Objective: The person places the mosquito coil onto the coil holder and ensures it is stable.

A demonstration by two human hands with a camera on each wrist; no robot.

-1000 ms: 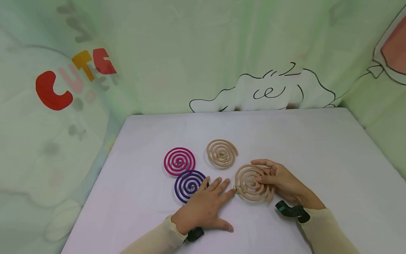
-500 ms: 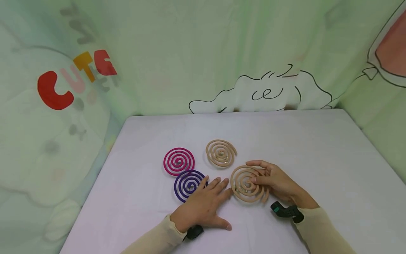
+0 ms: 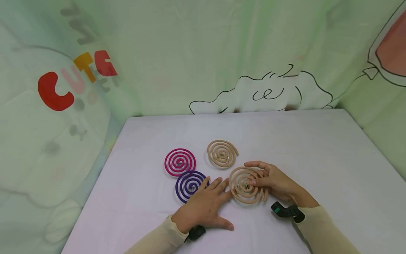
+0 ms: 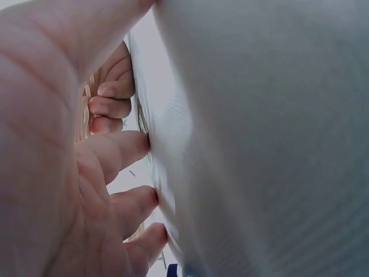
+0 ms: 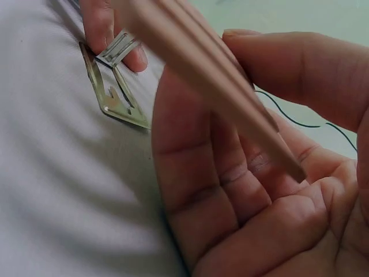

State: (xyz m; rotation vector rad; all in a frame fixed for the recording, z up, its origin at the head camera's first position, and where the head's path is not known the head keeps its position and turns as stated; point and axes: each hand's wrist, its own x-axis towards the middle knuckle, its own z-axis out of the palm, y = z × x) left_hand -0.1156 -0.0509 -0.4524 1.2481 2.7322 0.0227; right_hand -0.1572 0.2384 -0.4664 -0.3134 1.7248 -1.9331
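Observation:
A tan mosquito coil [image 5: 213,86] is pinched between the thumb and fingers of my right hand [image 3: 279,185], slightly tilted above the tabletop. Under it a small metal coil stand [image 5: 108,108] lies on the cloth, with an upright metal tab. Fingertips of my left hand [image 3: 206,204] touch this stand, as the right wrist view shows. That hand lies palm down with fingers spread, its fingertips on the table in the left wrist view. Its little finger overlaps the right edge of a purple mosquito coil [image 3: 192,187].
Beyond the purple coil is a pink mosquito coil [image 3: 180,162], their edges meeting or overlapping. A second tan coil [image 3: 222,153] sits farther back, with bits of metal visible beneath it. A white cloth covers the table [image 3: 285,137]; a printed green curtain [image 3: 177,53] hangs behind.
My right hand has carried the tan coil a little to the left, so it now hangs over the metal stand beside my left fingertips. The left hand stays in place.

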